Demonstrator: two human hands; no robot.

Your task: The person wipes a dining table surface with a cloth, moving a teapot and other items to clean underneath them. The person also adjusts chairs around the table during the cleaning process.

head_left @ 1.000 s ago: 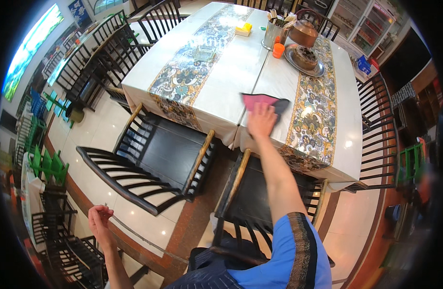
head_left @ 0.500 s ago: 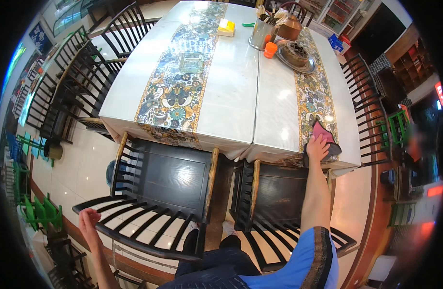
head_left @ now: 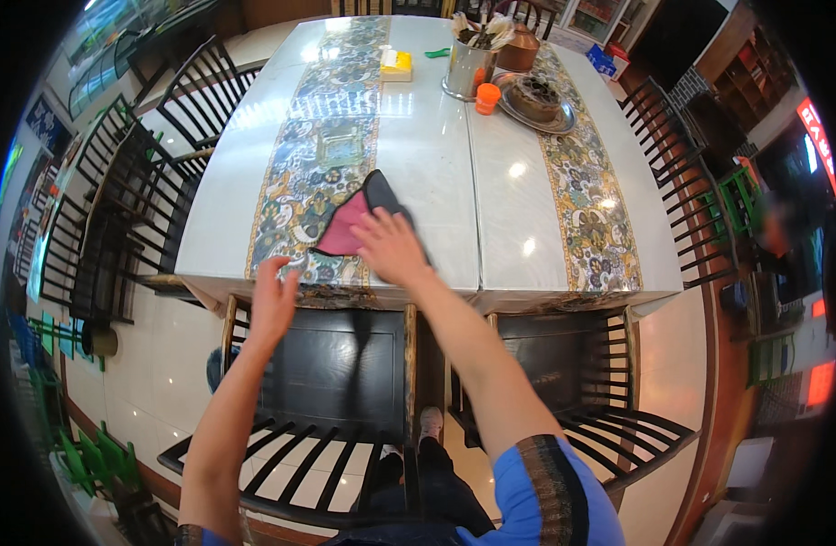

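Observation:
A pink cloth with dark edging and a dark grey side (head_left: 347,226) lies on the white-covered table (head_left: 427,218), near its front edge and partly over the left patterned runner (head_left: 282,214). My right hand (head_left: 392,244) rests on it with fingers stretched and apart, pressing rather than wrapping round it. Part of the cloth is hidden under the palm. My left hand (head_left: 274,293) hovers by the table's front edge, left of the cloth; its fingers are loosely bent and apart, with nothing in them.
Two black slatted chairs (head_left: 336,359) stand between me and the table. Toward the far side are a yellow-and-white box (head_left: 396,64), a metal canister of utensils (head_left: 470,68), an orange cup (head_left: 487,98), a tray holding a round pot (head_left: 534,98) and a copper pot (head_left: 518,50).
My right hand and the cloth have moved from the right runner across to the left runner. My left hand has risen from beside the left chair's back to the table's front edge.

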